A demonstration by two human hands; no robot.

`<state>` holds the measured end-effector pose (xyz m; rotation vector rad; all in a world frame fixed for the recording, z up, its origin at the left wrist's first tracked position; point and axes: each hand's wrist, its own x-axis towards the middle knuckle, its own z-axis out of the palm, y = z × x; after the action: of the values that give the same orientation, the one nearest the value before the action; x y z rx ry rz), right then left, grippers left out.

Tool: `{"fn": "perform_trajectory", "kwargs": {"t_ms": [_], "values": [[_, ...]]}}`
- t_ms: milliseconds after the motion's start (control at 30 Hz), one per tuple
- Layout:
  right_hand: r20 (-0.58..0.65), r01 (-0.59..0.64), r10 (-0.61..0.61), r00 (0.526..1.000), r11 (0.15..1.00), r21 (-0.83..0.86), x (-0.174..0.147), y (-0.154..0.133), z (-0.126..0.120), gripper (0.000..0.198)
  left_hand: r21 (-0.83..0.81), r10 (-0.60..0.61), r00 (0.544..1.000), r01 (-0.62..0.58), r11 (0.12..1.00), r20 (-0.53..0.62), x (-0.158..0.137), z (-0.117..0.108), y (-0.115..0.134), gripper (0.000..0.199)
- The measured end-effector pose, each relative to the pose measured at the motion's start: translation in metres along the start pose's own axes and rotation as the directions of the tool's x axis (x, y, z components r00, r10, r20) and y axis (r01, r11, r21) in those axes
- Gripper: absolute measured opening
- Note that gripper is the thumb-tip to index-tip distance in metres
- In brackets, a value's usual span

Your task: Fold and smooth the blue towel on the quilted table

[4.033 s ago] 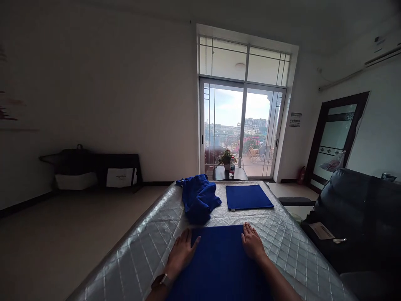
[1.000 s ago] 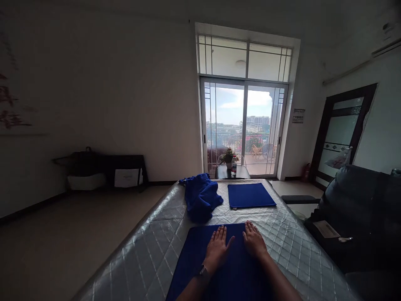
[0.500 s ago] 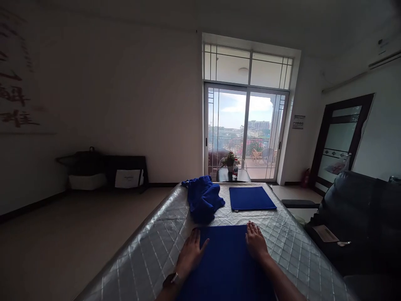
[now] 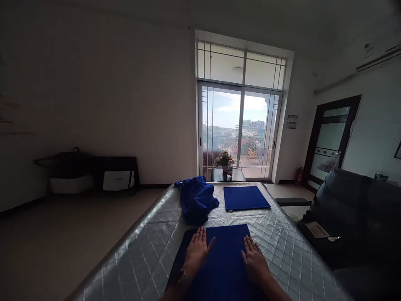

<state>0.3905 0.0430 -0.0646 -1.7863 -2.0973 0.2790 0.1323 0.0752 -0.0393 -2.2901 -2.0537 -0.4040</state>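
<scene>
Dim room, daylight coming through a sliding glass door [image 4: 239, 129] at the back; in front of us, a table with a silver quilted cover [image 4: 144, 251]. On it, at the near end between our forearms, lies the near blue cloth [image 4: 222, 259], spread flat. Its long axis looks to run away from us, toward the door, though the bottom of the frame cuts off the near end. Our left hand [image 4: 196, 251] rests on its left part, fingertips at the far edge; our right hand [image 4: 254, 257] lies along its right edge, fingertips just short of the far right corner. Both hands are released, palms down, fingers straight, grasping nothing. Key relation: the cloth sits under and between the hands, with the right hand closer to a side edge and the left closer to the far edge. Beyond, the crumpled blue cloth [image 4: 199, 200] is just past the left hand; the flat blue rectangle [image 4: 247, 197] is ahead of the right, apart from the near cloth. Count: two hands, three blue cloths, one bottle [image 4: 229, 169], one potted plant [image 4: 224, 159], one black armchair [image 4: 347, 213] off right with one card [image 4: 317, 230] on its seat.
</scene>
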Motion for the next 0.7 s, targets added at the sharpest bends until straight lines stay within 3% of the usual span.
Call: {"fn": "perform_trajectory", "kwargs": {"t_ms": [167, 267, 400, 600, 700], "values": [[-0.011, 0.024, -0.025, 1.0, 0.999, -0.032, 0.002, 0.004, 0.005, 0.066, -0.186, 0.276, 0.959, -0.259, 0.948, 0.066, -0.005, 0.02, 0.101, 0.076], [-0.01, 0.039, -0.039, 0.999, 0.998, -0.052, 0.002, 0.005, 0.006, 0.067, -0.259, 0.325, 0.943, -0.296, 0.92, 0.076, -0.009, 0.028, 0.127, 0.076], [0.002, 0.012, -0.011, 1.0, 1.0, -0.027, 0.001, 0.003, 0.002, 0.066, -0.282, 0.282, 0.953, -0.242, 0.928, 0.108, -0.014, 0.023, 0.11, 0.082], [-0.003, -0.007, 0.007, 1.0, 1.0, 0.006, -0.003, -0.001, -0.003, 0.066, -0.201, 0.159, 0.973, -0.124, 0.972, 0.169, -0.035, -0.005, 0.047, 0.084], [0.003, -0.011, 0.011, 1.0, 1.0, 0.0, -0.004, -0.006, -0.009, 0.065, -0.136, 0.107, 0.974, -0.08, 0.987, 0.198, -0.055, -0.006, 0.01, 0.077]]}}
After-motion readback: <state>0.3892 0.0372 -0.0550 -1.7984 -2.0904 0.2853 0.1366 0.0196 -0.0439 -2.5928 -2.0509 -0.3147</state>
